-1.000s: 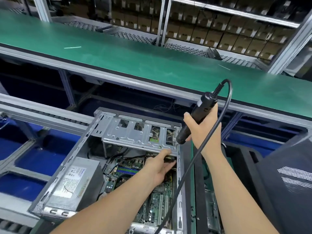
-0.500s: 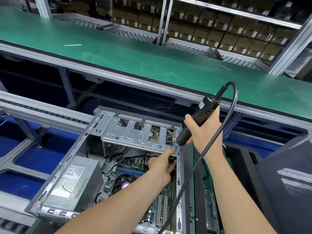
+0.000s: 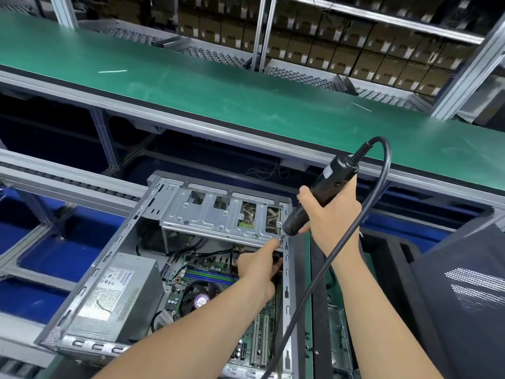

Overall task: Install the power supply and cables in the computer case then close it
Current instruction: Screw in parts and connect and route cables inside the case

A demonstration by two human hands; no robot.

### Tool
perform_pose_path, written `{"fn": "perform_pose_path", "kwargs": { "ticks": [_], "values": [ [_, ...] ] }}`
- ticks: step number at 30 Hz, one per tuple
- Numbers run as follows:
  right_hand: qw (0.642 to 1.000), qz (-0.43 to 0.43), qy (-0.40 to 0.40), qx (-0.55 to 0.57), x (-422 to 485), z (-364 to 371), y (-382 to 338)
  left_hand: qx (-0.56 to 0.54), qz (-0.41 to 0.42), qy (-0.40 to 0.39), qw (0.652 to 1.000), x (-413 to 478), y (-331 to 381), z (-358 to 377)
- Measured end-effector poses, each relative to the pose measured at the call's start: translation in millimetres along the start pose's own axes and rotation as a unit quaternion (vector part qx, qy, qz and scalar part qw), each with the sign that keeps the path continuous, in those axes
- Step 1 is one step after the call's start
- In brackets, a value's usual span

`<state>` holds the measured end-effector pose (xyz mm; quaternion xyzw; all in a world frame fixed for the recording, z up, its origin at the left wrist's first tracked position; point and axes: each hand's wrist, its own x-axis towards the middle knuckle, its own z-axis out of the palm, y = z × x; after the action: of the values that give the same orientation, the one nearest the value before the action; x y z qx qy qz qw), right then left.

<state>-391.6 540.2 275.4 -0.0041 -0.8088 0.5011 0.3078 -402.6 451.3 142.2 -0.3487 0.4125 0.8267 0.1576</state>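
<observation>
Computer case (image 3: 109,269), one power supply (image 3: 114,294), one screwdriver (image 3: 334,175)

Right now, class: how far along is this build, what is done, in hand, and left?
Done: power supply in the case. In hand: right hand holds the electric screwdriver at the drive cage corner, left hand at its tip. Left: closing the open case.

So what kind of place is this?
Probably a computer assembly line in a factory: a long green belt runs past the open computer case, boxes fill the shelves behind, and the right hand holds a corded electric screwdriver.
</observation>
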Motion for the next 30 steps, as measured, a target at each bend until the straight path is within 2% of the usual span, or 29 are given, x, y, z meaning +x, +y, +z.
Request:
{"fn": "perform_pose_path", "kwargs": {
  "ticks": [12, 23, 25, 27, 30],
  "values": [
    [0.999, 0.013, -0.005, 0.033, -3, 14, 1, -0.001, 0.016, 0.015, 1.000, -5, 0, 0],
    [0.999, -0.004, 0.020, 0.040, 1, 11, 7, -0.038, -0.019, -0.060, 0.997, -16, 12, -12],
    [0.998, 0.008, 0.023, 0.053, 4, 8, 7, -0.035, -0.017, -0.039, 0.998, -18, 15, -16],
    [0.998, 0.016, 0.024, 0.051, 7, 6, 6, -0.028, 0.012, 0.022, 0.999, -21, 17, -20],
    [0.999, 0.020, 0.013, 0.035, 9, 3, 3, 0.047, 0.126, 0.129, 0.982, -30, 20, -27]
  ]
}}
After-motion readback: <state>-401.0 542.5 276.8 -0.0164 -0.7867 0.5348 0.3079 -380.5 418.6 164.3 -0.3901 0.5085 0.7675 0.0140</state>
